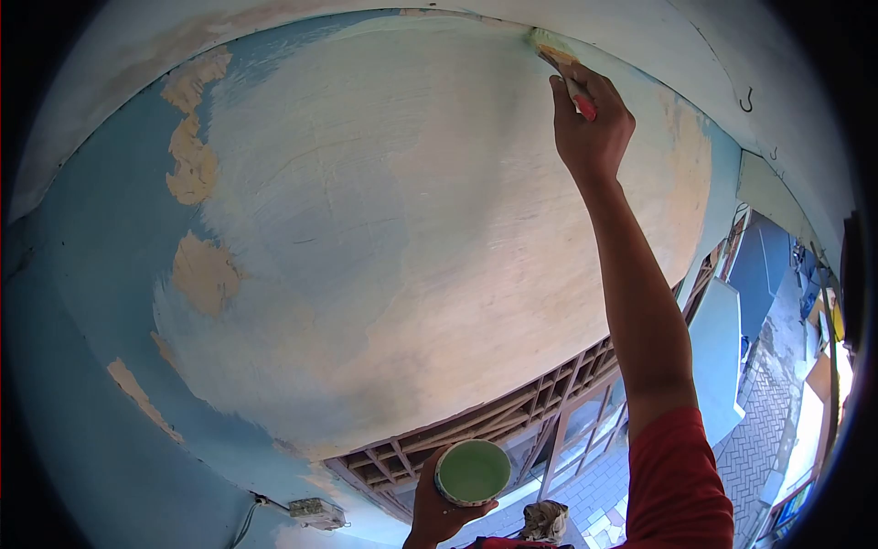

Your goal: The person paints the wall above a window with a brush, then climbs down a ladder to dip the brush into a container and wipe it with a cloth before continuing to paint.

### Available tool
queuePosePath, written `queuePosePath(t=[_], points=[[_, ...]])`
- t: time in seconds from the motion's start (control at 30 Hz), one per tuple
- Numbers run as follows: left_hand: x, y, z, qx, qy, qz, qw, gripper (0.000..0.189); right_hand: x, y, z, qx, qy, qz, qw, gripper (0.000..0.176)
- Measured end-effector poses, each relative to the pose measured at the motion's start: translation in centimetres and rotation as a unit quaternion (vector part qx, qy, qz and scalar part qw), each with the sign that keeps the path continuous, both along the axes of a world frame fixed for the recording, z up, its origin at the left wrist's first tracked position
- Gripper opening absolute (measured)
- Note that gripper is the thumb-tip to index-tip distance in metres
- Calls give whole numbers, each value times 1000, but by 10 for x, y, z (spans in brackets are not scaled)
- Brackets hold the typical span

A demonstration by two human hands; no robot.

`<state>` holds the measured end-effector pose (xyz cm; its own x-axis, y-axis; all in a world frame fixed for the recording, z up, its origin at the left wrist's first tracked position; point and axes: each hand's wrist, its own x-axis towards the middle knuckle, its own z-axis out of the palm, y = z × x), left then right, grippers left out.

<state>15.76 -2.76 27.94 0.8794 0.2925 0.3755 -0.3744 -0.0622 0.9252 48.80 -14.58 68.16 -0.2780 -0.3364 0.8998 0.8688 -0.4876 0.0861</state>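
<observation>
High on the wall, my right hand (594, 125) is closed round a paintbrush (573, 87) with a red mark on its handle. The bristles touch the wall's top edge, where it meets the ceiling. At the bottom centre, my left hand (439, 509) holds a round cup (473, 473) of pale green liquid from the side and below. The wall (366, 201) carries a pale, streaky coat over its middle, with blue paint around it and bare beige patches on the left.
A wooden lattice window frame (549, 393) runs below the painted area. An electrical box (316, 513) with a cable is at the lower left. A hook (747, 99) hangs from the ceiling. An open doorway at the right shows paving (764, 412) outside.
</observation>
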Motion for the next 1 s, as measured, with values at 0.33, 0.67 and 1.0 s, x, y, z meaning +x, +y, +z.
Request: queuePosePath(t=[0.33,0.67,1.0], points=[[1,1,0,-21,-5,-11,1000,111,-19,-1,6,-24,40,15,999,19],[2,-4,7,-4,-8,-6,1000,111,-49,11,10,-50,79,82,992,18],[4,-13,13,-12,-16,-19,1000,111,-67,40,8,-80,-13,138,987,19]])
